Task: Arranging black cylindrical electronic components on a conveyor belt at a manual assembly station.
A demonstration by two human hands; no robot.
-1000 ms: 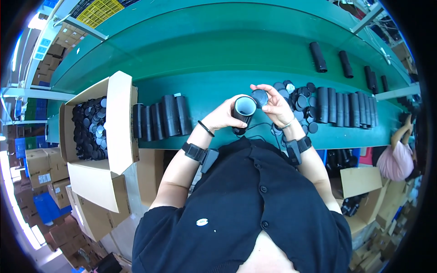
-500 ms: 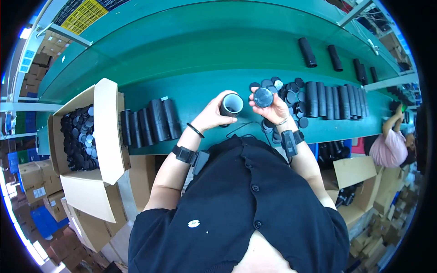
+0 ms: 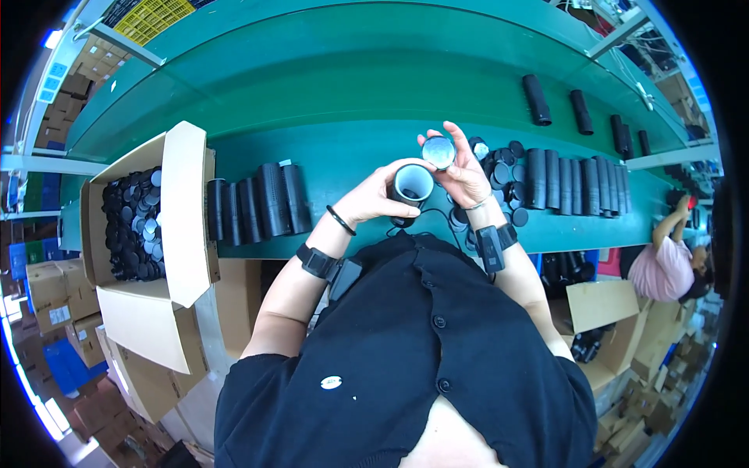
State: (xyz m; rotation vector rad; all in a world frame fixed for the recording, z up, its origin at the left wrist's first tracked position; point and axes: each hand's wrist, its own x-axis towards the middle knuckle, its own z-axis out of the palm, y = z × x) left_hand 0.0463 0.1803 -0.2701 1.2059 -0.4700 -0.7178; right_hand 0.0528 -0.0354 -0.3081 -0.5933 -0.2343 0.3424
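My left hand is wrapped around a black tube whose open, pale-lined mouth faces up toward me. In my right hand is a round lid, held by its edge with its shiny, light-coloured face showing. The lid is just beyond the tube's mouth, to the right; whether the two touch I cannot tell. Past my right hand lies a loose pile of black round lids. A row of black tubes lies farther right, and another group of tubes lies to my left.
An open cardboard box filled with black lids stands at the left. Several tubes rest toward the back right of the green bench. Below the bench at right is an open carton. A person in pink works at far right.
My left hand has shifted the tube a little right and nearer me. My right hand has brought the lid left and tilted it, so the two are now close together.
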